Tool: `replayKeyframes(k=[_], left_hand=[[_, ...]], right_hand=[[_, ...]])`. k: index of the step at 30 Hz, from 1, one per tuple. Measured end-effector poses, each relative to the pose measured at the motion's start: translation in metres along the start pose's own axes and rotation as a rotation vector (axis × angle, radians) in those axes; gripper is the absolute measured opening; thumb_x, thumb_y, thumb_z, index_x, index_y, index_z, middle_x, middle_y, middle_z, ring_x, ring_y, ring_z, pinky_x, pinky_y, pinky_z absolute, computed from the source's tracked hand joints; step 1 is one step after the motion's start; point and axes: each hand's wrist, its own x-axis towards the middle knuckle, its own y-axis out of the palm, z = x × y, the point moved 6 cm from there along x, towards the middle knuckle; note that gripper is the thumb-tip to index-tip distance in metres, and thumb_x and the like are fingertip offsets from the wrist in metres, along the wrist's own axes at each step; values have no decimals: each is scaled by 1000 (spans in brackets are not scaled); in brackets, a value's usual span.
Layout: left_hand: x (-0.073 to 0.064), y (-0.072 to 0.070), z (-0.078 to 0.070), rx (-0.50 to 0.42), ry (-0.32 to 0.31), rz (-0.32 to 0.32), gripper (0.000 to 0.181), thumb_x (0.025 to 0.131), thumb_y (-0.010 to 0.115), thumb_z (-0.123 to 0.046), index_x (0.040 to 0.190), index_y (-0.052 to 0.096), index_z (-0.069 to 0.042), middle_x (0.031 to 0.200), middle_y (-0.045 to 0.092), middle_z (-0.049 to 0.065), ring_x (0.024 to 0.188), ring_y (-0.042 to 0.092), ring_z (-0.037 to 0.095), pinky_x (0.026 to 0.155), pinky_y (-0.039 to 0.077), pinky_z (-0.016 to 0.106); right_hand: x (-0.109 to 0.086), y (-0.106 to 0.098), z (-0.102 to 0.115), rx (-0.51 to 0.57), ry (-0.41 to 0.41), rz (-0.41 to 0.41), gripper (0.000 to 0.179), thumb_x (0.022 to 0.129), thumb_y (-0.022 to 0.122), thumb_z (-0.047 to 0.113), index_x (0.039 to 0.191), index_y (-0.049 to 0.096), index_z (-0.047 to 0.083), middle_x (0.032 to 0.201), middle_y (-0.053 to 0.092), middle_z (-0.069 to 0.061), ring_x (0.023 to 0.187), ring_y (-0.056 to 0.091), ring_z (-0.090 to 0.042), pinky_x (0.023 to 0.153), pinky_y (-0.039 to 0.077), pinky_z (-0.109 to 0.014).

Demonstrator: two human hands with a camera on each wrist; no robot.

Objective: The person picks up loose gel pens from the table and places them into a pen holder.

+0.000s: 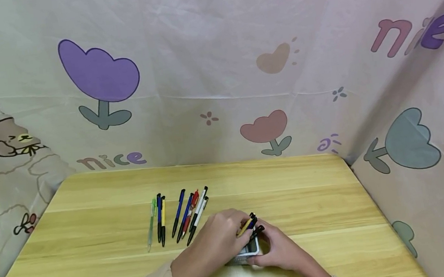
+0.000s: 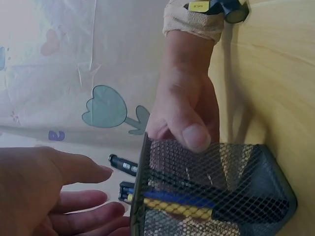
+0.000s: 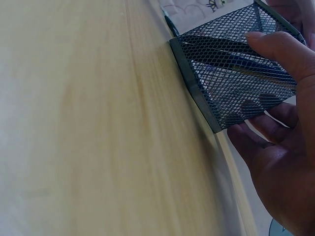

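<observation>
A dark wire-mesh pen holder stands on the wooden table, its light rim showing in the head view. My right hand grips its side, the thumb on one face and the fingers on another. Inside lean a yellow pen, a blue pen and a black pen, their upper ends above the rim. At the holder's mouth is my left hand. Its fingers and thumb are apart beside the pen tops in the left wrist view, with nothing held between them.
Several pens lie left of the hands: a green pen, a yellow-and-black pen, blue pens, a red pen and white-and-black pens. A printed cloth hangs behind and beside the table.
</observation>
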Motion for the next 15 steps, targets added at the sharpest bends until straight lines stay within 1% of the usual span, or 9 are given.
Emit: replayKeyframes(k=[4,8,10,13,15], left_hand=[[0,-4,6,45,-6,-52,25,85,85,-23,104,78,-8,103,80,5,96,77,18,82,65,29],[1,-8,15,74,-6,-94,27,84,86,-23,106,77,-10,104,80,4,96,76,19,82,65,29],[1,-11,22,81,-27,-103,28,84,86,-23,107,77,-10,105,79,5,98,76,20,83,65,29],[-1,-16,33,85,-73,-101,31,85,86,-23,111,76,-10,110,79,6,103,75,23,86,65,33],[-3,-21,41,103,-94,-100,32,85,85,-23,113,75,-10,112,78,6,106,74,24,89,64,35]], right_hand=[[1,0,0,12,-8,1,69,82,88,22,142,55,27,135,64,2,122,62,-9,112,49,-26],[1,1,0,18,-10,3,69,81,88,22,142,55,27,135,65,2,123,62,-9,112,49,-26],[1,0,0,16,-6,3,69,81,88,22,141,56,24,133,65,1,122,63,-9,111,50,-26],[2,0,0,11,-3,3,67,80,89,22,139,57,19,131,66,2,119,64,-9,109,52,-27],[2,1,0,12,-2,2,66,80,89,22,138,58,17,129,66,3,118,64,-9,108,53,-27]])
